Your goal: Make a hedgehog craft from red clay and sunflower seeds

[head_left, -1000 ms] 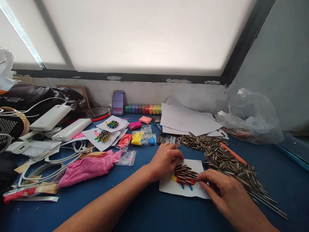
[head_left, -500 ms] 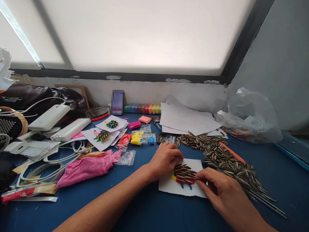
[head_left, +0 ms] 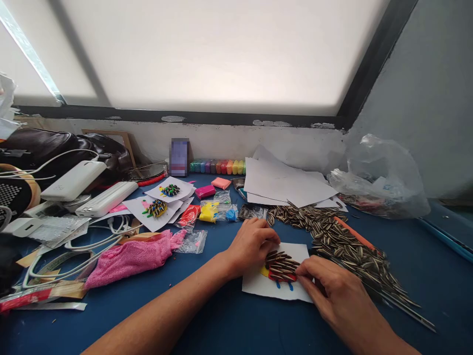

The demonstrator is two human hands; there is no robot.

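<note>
A small white sheet of paper (head_left: pixel 254 285) lies before me, bearing a red, yellow and blue clay figure (head_left: pixel 283 276). Dark striped sunflower seeds (head_left: pixel 283 261) stick out of its red body in overlapping rows. My left hand (head_left: pixel 253 245) bends over the paper's upper left part, fingers curled and resting on it beside the figure; its fingertips are partly hidden. At the figure's right edge, my right hand (head_left: pixel 325 283) pinches thumb and forefinger on a seed, mostly covered by the fingertips. A large heap of sunflower seeds (head_left: pixel 343 241) spreads just beyond that hand.
Behind the heap are stacked white sheets (head_left: pixel 284 182) and a clear plastic bag (head_left: pixel 388 182). Clay packets (head_left: pixel 209 212) lie mid-table, near two finished seed figures on paper (head_left: pixel 155 207). A pink cloth (head_left: pixel 129 261), white cables and power banks (head_left: pixel 74 181) crowd the left.
My right hand has shifted very slightly left at the figure's right edge, still pinching. My left hand stays in place, and the view has moved a little.
</note>
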